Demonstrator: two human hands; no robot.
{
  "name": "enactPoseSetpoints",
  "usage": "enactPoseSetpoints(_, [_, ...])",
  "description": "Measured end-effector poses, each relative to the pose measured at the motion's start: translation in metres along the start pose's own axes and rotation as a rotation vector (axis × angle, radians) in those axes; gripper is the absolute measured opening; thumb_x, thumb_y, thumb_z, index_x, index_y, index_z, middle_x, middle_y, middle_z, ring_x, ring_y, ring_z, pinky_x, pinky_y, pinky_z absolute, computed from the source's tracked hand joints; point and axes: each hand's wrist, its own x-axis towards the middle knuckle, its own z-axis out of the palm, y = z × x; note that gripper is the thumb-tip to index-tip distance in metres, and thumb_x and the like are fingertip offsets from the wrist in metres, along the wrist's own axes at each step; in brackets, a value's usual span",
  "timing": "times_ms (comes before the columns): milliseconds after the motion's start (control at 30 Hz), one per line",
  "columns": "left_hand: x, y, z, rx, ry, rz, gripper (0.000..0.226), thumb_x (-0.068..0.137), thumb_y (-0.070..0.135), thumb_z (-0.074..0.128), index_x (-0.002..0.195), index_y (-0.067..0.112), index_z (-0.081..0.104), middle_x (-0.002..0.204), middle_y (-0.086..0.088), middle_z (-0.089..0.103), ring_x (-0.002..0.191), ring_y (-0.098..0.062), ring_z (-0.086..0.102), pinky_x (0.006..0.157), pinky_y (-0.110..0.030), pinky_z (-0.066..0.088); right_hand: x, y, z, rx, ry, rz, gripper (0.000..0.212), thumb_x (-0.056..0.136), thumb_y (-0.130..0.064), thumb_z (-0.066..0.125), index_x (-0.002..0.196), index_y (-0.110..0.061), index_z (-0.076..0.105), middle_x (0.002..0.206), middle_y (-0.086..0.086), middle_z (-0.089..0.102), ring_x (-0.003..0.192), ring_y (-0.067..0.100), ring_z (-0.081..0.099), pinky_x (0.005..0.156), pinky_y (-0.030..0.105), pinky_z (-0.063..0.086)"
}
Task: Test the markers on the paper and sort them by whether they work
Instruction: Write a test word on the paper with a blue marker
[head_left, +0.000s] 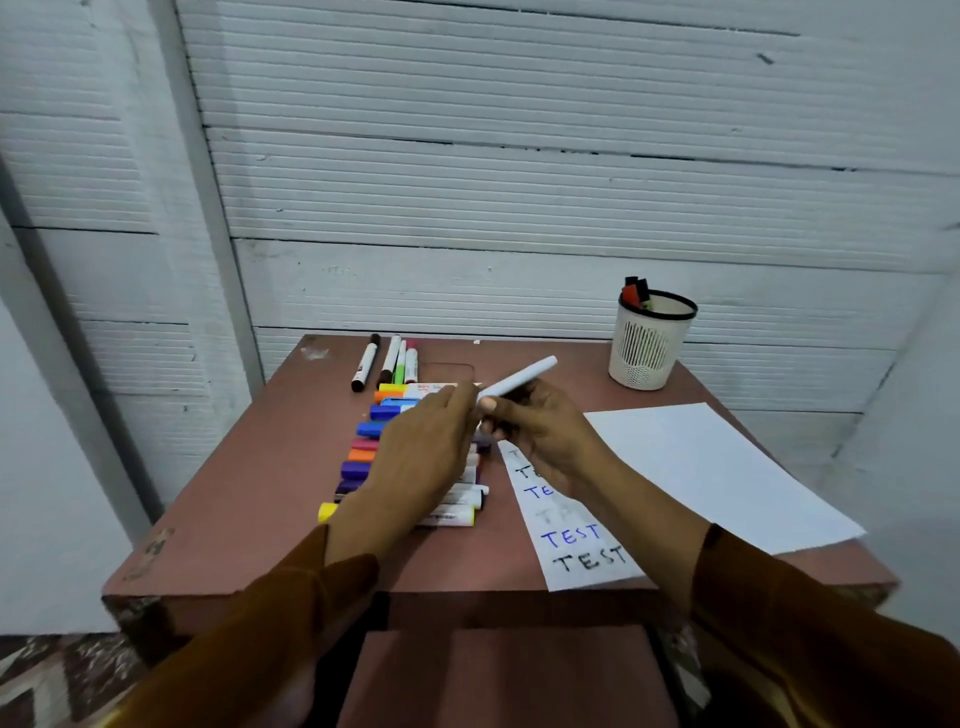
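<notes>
Near the table's (249, 499) middle, the right hand (540, 436) grips a white marker (519, 376) pointing toward 2 o'clock, above the paper's (727, 467) left edge. The left hand (421, 457), fingers relaxed, hovers over the row of coloured markers (363, 457) at 9 o'clock. Bare tabletop lies toward 7 o'clock; a cup (649, 343) stands at 1 o'clock.

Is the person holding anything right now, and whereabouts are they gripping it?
Yes: the right hand grips a white marker by its near end. The left hand's fingertips meet that same end; whether they pinch it cannot be told.
</notes>
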Motion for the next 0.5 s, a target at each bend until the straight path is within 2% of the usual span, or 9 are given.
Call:
enactPoseSetpoints(167, [-0.002,0.008,-0.007,-0.009,0.013,-0.008,0.027,0.091,0.044,0.037,0.098,0.022,0.049,0.054,0.004,0.052,0.045,-0.018,0.053,0.038,-0.02,0.016,-0.011,-0.012,-0.011,-0.056,-0.027,-0.038,0.011,0.085,0.005,0.057,0.087,-0.006,0.058,0.072,0.006,0.063,0.061,0.016,0.056,0.057,0.021,0.044])
enactPoseSetpoints(233, [-0.001,0.011,-0.004,-0.033,-0.052,-0.07,0.043,0.089,0.055,0.039,0.117,0.022,0.047,0.063,0.005,0.051,0.057,-0.019,0.056,0.043,-0.026,0.023,-0.011,-0.018,-0.022,-0.044,0.038,-0.051,0.01,0.087,0.003,0.055,0.086,-0.007,0.055,0.073,0.005,0.064,0.06,0.017,0.059,0.056,0.023,0.045])
enactPoseSetpoints(333, [-0.003,0.009,0.003,0.028,-0.116,-0.131,0.052,0.092,0.045,0.048,0.137,0.021,0.037,0.085,0.0,0.059,0.081,-0.022,0.058,0.062,-0.028,0.032,-0.007,-0.028,-0.047,0.0,0.232,-0.09,0.01,0.092,-0.003,0.05,0.083,-0.007,0.05,0.067,0.003,0.067,0.059,0.019,0.066,0.059,0.029,0.053])
enactPoseSetpoints(400, [-0.005,0.011,0.004,0.048,-0.138,-0.041,0.044,0.091,0.034,0.051,0.132,0.02,0.046,0.092,-0.003,0.064,0.085,-0.026,0.06,0.067,-0.032,0.04,-0.006,-0.031,-0.066,-0.027,0.338,-0.104,0.015,0.094,-0.005,0.048,0.08,-0.008,0.048,0.067,0.007,0.068,0.062,0.022,0.069,0.064,0.032,0.055])
enactPoseSetpoints(500, [-0.004,0.01,0.012,0.113,-0.15,0.056,0.037,0.083,0.032,0.045,0.114,0.02,0.061,0.079,-0.001,0.064,0.072,-0.025,0.06,0.061,-0.034,0.046,-0.007,-0.029,-0.086,-0.092,0.435,-0.101,0.019,0.094,-0.001,0.047,0.077,-0.011,0.047,0.071,0.013,0.065,0.065,0.024,0.069,0.063,0.029,0.056])
